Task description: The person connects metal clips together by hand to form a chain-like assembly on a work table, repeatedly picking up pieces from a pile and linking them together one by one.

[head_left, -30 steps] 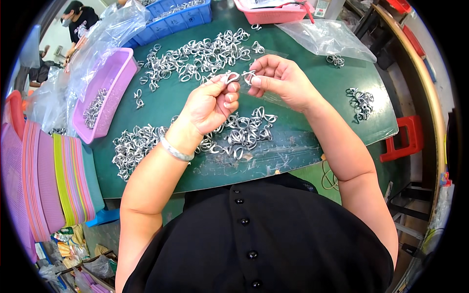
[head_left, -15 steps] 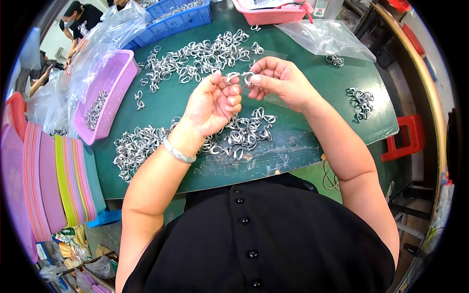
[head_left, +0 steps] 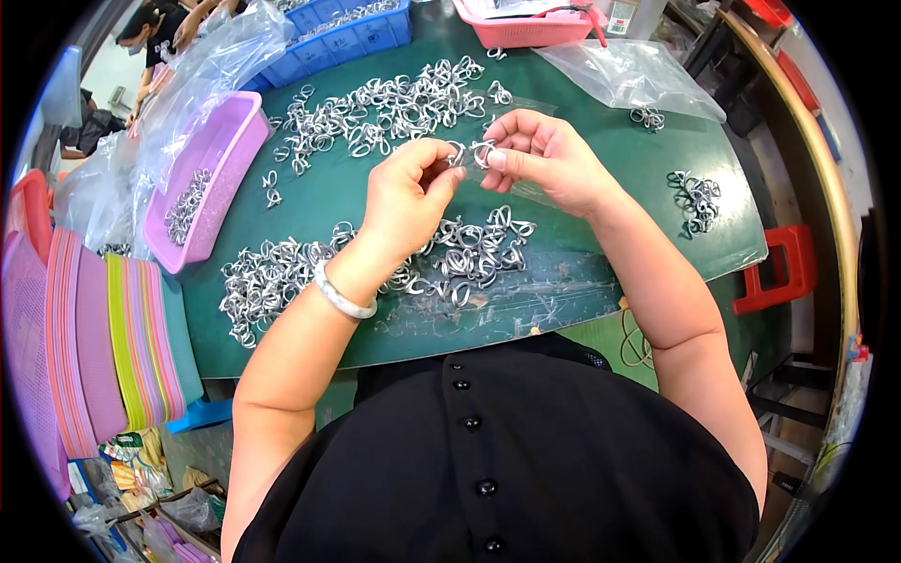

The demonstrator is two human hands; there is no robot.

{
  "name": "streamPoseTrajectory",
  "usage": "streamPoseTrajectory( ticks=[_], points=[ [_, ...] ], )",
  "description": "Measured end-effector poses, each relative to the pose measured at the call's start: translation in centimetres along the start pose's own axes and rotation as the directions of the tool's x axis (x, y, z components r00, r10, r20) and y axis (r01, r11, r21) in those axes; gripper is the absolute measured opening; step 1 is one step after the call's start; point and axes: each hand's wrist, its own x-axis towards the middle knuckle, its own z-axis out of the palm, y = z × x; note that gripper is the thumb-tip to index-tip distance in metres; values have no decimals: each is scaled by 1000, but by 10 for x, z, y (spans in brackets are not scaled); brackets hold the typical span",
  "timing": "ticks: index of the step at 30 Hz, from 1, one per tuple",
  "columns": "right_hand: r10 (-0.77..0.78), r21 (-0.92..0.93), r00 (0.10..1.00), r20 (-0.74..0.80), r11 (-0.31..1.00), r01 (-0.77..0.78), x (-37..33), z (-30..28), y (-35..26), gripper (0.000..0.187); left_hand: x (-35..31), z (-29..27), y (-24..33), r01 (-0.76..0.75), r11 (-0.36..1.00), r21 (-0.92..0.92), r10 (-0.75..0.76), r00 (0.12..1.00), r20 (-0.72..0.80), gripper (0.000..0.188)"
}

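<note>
Above the middle of the green table (head_left: 601, 310), my two hands are close together. My left hand (head_left: 410, 188) pinches a silver metal ring (head_left: 456, 154) between thumb and fingertips, its back turned up. Beside it, my right hand (head_left: 544, 159) holds another silver ring (head_left: 482, 153) between thumb and index finger. The rings nearly meet; whether they touch I cannot tell. Beyond my hands spreads a loose heap of similar rings (head_left: 375, 113). A second heap (head_left: 272, 281) lies nearer me, partly hidden under my left forearm.
A purple basket (head_left: 235, 150) with rings stands at the left, near stacked coloured baskets (head_left: 84, 338). At the back are a blue crate (head_left: 347, 42) and a pink basket (head_left: 526, 33). Small ring clusters (head_left: 696, 202) and a clear plastic bag (head_left: 638, 80) lie right. A red stool (head_left: 784, 270) stands beyond the edge.
My left hand has rolled over, from palm showing to back showing, still pinching its ring. My right hand has hardly moved. At the far left, another person's arms have shifted.
</note>
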Motion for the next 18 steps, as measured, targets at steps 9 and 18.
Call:
streamPoseTrajectory(
  ticks=[9, 18],
  points=[
    [29, -4, 998, 59, 1000, -29, -1, 0, 0, 23, -4, -1, 20, -69, 961, 268, 91, 994, -68, 23],
    [96, -9, 994, 48, 995, -95, -1, 0, 1, 22, -6, -2, 26, -55, 963, 264, 75, 995, -67, 24]
  ],
)
